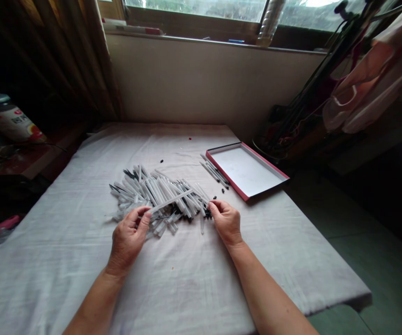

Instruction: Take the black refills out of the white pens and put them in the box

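Left hand (129, 232) pinches the near end of one clear tube (171, 201), thumb and fingers closed on it. The tube is lifted just over the pile (159, 188). Its long axis runs from my left fingertips up and to the right, with the free end pointing across the pile toward the right side.

Right hand (224, 221) sits at the pile's right edge, fingers curled down with the tips together by the black bits (208, 213). I cannot tell if it grips one or only touches them. The tube's free end lies left of and a little beyond the right hand, near it but apart. The left hand has the tube and the right hand is nearer the bits.

The pile is clear tubes with dark ends, lying mostly fanned away from me in the middle of the bench (187, 284), which is covered in white cloth. More loose black bits are scattered beyond the pile.

A shallow red-edged tray (257, 160) lies at the bench's far right corner, well apart from the hands, and a few pens (215, 171) lie just beside its left edge. A jar (10, 122) stands off to the left, away from the bench. A bottle (270, 21) is on the window sill.
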A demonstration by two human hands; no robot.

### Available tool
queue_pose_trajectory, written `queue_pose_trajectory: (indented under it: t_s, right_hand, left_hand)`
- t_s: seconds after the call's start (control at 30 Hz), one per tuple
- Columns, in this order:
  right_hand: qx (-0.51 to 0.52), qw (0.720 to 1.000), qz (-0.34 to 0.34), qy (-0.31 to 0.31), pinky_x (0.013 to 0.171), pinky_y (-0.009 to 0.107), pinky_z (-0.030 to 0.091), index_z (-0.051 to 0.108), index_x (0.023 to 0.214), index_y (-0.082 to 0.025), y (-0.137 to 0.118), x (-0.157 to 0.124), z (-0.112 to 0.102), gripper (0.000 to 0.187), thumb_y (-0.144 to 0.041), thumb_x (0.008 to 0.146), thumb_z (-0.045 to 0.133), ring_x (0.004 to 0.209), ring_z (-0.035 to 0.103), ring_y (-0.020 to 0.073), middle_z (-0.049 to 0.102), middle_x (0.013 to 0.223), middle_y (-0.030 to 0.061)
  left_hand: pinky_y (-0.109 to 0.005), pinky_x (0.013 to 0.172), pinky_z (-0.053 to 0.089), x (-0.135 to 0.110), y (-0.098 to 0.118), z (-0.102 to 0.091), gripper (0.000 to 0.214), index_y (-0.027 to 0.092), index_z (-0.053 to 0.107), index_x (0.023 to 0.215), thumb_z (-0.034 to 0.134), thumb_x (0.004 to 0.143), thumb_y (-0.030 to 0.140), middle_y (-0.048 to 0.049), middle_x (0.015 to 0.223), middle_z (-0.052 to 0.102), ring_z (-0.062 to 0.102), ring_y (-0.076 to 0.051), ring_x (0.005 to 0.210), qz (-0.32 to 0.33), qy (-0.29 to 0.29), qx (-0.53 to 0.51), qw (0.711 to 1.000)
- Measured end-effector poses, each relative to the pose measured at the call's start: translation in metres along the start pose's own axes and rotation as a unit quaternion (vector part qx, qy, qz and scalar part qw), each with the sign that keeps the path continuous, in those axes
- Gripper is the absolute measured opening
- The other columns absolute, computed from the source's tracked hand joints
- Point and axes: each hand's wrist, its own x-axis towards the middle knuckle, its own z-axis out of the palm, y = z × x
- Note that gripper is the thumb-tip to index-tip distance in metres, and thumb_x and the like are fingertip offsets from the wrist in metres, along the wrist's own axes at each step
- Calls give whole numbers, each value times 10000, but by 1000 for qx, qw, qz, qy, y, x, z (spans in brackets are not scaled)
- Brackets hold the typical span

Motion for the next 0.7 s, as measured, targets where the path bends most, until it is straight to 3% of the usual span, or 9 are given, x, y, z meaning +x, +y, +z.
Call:
queue_pose_trajectory:
  t_s: [0.13, 0.27, 0.4, 0.57, 0.7]
  right_hand:
    - [-48, 998, -25, -21, 647, 274, 506, 759, 848, -207, -2, -3, -5, 294, -456, 785, 616, 623, 672, 186, 745, 687, 35]
    - [62, 995, -15, -79, 591, 257, 481, 736, 807, -183, -8, -7, -9, 461, -568, 888, 496, 552, 614, 159, 686, 585, 27]
    - [165, 973, 30, -156, 496, 240, 427, 708, 705, -161, -16, -9, -9, 586, -694, 841, 507, 441, 505, 118, 647, 524, 27]
    - [215, 956, 90, -179, 417, 218, 344, 649, 601, -165, -25, -11, -5, 558, -703, 746, 622, 382, 414, 85, 599, 458, 5]
    - [216, 950, 79, -211, 420, 220, 356, 656, 620, -171, -26, -11, -8, 506, -662, 739, 654, 399, 439, 89, 615, 480, 4]
  left_hand:
    - [-233, 553, 501, -5, 3, 7, 403, 204, 676, 979, 509, 850, 548, -30, 755, 709, 643, -158, 602, 15, -31, 3, 999]
    - [-256, 623, 527, -8, 5, 10, 365, 199, 672, 982, 500, 877, 504, -47, 816, 720, 665, -169, 666, 53, -42, -3, 998]
    - [-282, 701, 548, -12, 9, 13, 308, 205, 665, 1005, 493, 903, 439, -50, 868, 726, 675, -170, 706, 112, -62, -3, 992]
    - [-285, 771, 554, -13, 11, 18, 280, 192, 653, 1045, 455, 937, 357, -71, 925, 731, 698, -182, 829, 188, -73, 16, 979]
    - [-277, 726, 545, -9, 7, 12, 351, 193, 666, 942, 400, 957, 421, -77, 884, 724, 693, -193, 800, 241, -87, 78, 964]
